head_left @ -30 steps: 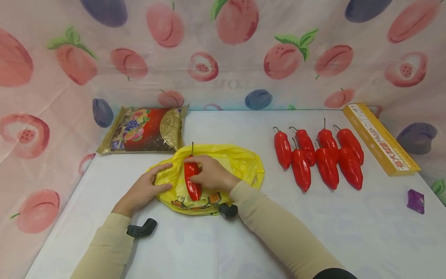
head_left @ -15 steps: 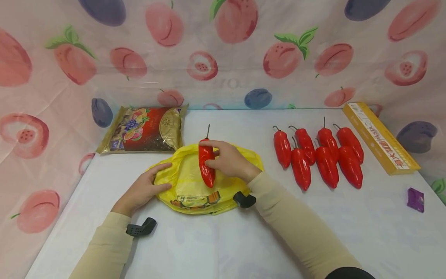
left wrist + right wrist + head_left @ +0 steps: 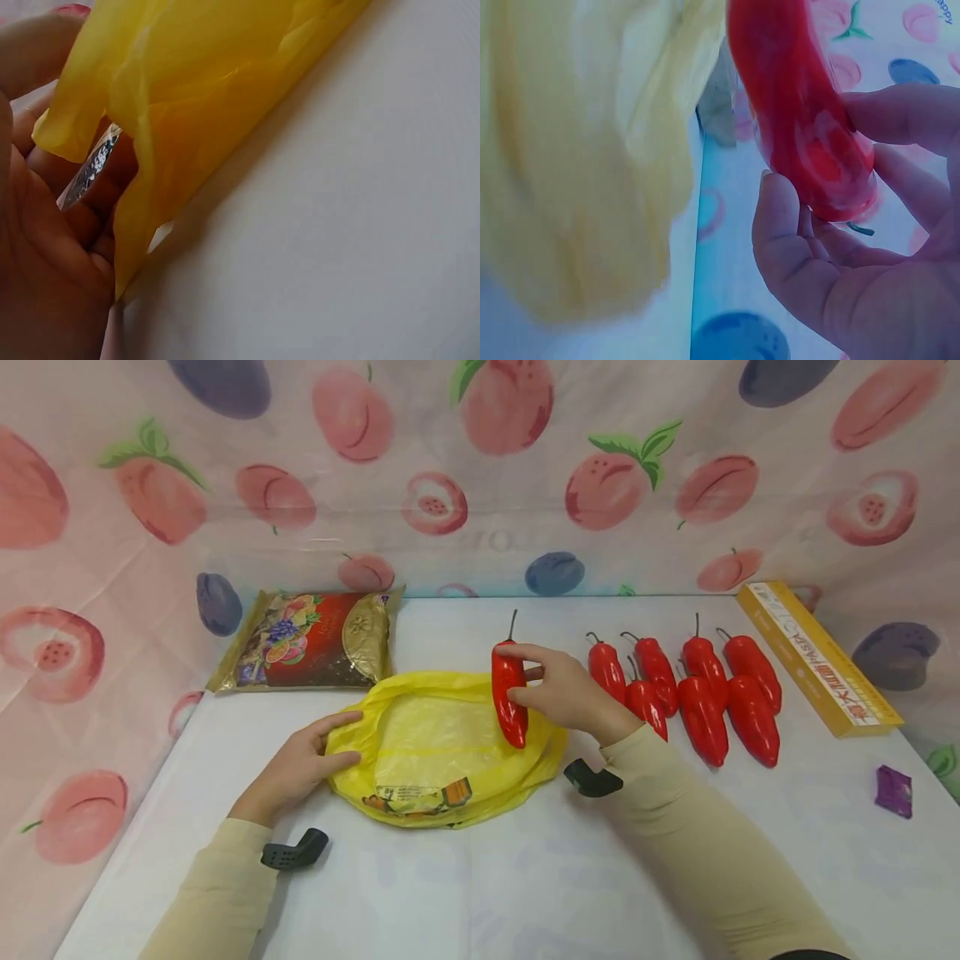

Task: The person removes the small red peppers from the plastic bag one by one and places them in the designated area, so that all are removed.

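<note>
My right hand (image 3: 562,691) pinches a red pepper (image 3: 509,693) between thumb and fingers, its stem pointing up. The pepper hangs over the right rim of a yellow plastic bag (image 3: 517,768), which lies with its mouth spread wide. In the right wrist view the fingers wrap the stem end of the glossy pepper (image 3: 802,97). My left hand (image 3: 303,764) rests at the bag's left rim, thumb and fingers spread apart. The left wrist view shows the yellow film (image 3: 202,112) against the fingers, with the fingertips partly hidden behind it.
Several red peppers (image 3: 702,722) lie in two rows on the right of the white table (image 3: 480,893). A yellow pasta box (image 3: 817,660) lies beyond them, with a small purple packet (image 3: 894,792) nearer. A gold-and-red bag (image 3: 307,639) lies at the back left.
My right hand has lifted the red pepper out of the yellow bag and carried it to the right, over the rim. The left hand has stayed at the bag's left edge.
</note>
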{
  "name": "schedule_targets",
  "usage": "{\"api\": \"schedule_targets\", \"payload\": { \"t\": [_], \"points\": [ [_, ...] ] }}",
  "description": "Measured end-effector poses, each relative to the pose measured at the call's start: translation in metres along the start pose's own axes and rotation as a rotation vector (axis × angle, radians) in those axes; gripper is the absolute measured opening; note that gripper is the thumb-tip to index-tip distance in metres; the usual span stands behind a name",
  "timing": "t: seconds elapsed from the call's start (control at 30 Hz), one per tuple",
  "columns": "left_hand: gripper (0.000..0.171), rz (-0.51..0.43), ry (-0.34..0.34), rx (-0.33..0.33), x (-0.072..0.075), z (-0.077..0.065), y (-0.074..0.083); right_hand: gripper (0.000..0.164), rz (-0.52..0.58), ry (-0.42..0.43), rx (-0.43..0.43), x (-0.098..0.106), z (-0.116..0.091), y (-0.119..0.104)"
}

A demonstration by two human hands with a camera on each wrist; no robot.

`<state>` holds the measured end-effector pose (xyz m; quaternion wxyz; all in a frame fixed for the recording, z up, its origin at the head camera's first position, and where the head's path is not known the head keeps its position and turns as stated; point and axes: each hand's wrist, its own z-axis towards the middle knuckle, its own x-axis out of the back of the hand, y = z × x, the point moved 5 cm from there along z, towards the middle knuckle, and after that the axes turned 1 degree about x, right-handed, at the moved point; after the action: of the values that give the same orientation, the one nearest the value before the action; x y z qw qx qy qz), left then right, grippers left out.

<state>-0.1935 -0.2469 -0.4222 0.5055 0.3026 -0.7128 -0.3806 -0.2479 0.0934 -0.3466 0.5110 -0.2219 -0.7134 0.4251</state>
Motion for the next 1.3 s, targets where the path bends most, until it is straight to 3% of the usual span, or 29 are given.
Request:
{"api": "schedule_targets", "payload": {
  "t": [0.27,0.53,0.83,1.3],
  "points": [
    [0.062,0.027,0.005,0.019,0.01,-0.005,-0.007,0.062,-0.12,0.069,-0.103,0.028,-0.013,0.026],
    [0.063,0.044,0.018,0.031,0.015,-0.012,-0.01,0.067,-0.233,0.055,-0.21,0.041,-0.024,0.052],
    [0.064,0.046,0.026,0.037,0.017,-0.017,-0.014,0.065,-0.275,0.037,-0.238,0.039,-0.027,0.073],
    [0.064,0.073,0.045,0.042,0.022,-0.02,-0.016,0.066,-0.259,0.015,-0.296,0.031,-0.031,0.082]
  ]
}}
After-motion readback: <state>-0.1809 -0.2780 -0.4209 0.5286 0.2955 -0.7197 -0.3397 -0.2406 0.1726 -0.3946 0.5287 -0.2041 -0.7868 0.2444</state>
